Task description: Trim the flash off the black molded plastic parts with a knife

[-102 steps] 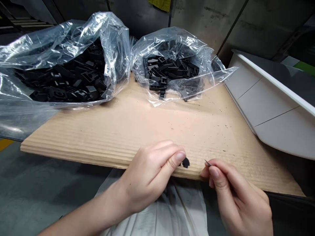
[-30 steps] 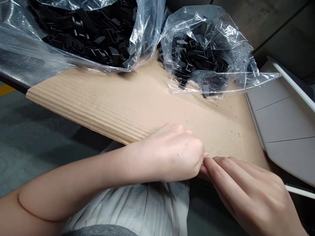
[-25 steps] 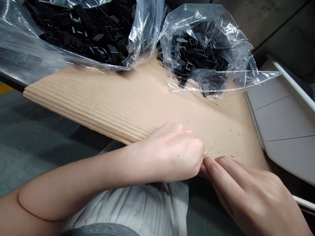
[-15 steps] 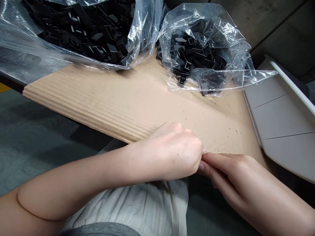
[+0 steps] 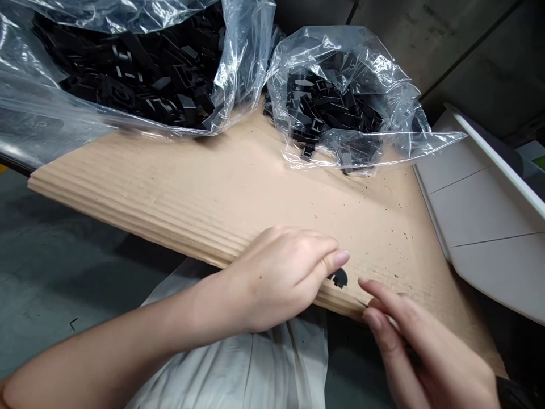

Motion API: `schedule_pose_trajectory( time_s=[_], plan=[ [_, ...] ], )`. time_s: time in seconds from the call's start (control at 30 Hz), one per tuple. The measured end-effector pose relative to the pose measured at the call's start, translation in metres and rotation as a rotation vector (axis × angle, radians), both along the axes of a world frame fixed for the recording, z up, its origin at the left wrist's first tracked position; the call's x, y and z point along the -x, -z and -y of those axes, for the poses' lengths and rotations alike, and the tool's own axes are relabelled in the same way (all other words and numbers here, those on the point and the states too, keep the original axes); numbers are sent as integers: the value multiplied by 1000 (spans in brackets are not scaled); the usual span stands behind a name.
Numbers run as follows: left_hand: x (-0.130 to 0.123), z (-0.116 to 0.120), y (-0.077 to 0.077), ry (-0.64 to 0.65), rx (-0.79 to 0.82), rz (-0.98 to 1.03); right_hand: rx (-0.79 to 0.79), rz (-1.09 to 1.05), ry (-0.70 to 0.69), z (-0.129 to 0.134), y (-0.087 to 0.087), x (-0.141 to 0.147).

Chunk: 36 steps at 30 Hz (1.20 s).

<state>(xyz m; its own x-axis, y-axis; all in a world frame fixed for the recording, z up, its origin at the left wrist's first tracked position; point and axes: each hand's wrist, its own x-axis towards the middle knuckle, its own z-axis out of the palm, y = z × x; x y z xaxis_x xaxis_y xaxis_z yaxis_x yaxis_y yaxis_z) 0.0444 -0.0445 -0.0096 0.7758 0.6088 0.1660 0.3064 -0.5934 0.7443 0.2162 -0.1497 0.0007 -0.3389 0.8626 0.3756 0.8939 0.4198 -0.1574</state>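
Note:
My left hand (image 5: 293, 272) is closed around a small black plastic part (image 5: 339, 278) at the front edge of the cardboard (image 5: 204, 187). Only the part's curved, notched end shows past my thumb; the rest is hidden in my fingers. To the right, apart from that part, is my right hand (image 5: 421, 335), its thumb and index finger bent toward each other. A thin dark tip pokes out between them, and what it belongs to is mostly hidden.
At the back left a large clear plastic bag (image 5: 242, 62) holds many black plastic parts (image 5: 170, 85). A smaller clear bag (image 5: 395, 74) with similar pieces (image 5: 340, 108) lies at the back right. A grey-white panel (image 5: 481, 199) borders the right side. Black crumbs dot the cardboard.
My hands have come apart from touching. The right hand has moved down and right; the left has turned, so its thumb and the end of the black part now show.

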Motion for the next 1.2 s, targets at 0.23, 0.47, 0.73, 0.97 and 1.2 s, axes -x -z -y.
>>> schedule_pose_trajectory(
  time_s=[0.23,0.47,0.73,0.97,1.2],
  plan=[
    [-2,-3,-1,-12,7,-22,-99,102,27,2,21,19],
    [-3,0,0,-67,43,3,0,22,-71,8,24,20],
    [7,-5,5,-25,71,176,-25,-474,299,8,20,16],
    [9,-3,9,-21,88,302,177,-729,307,-16,21,27],
    [9,5,11,-45,-17,355,289,-974,305,-32,20,43]
  ],
)
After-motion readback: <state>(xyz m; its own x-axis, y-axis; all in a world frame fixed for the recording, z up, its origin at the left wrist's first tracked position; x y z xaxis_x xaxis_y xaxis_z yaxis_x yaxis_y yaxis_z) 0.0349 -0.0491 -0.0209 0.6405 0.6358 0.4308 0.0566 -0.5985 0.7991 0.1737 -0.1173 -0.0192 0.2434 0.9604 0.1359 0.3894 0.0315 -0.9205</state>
